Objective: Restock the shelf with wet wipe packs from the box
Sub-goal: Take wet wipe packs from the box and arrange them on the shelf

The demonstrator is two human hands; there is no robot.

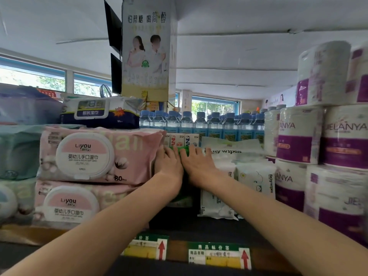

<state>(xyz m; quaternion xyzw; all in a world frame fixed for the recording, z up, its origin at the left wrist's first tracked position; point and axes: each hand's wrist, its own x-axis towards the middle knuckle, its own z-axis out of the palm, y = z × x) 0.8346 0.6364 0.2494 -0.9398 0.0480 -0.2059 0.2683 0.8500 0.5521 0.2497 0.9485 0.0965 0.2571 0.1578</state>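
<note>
At frame centre, you are pressing both flat, uncurled hands, left hand (pixel 168 163) and right hand (pixel 199 166), onto a green wet wipe pack (pixel 182 152); soft and light, probably best gripped by its sides.

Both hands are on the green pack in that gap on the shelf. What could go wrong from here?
1. The gap is tight: the green pack sits between the pink wipe stack and the white baby wipes, so pushing may shove or crumple the neighbours.
2. The left hand and right hand cover the pack, hiding whether it sits straight.
3. The upright white packs could tip if nudged.
</note>
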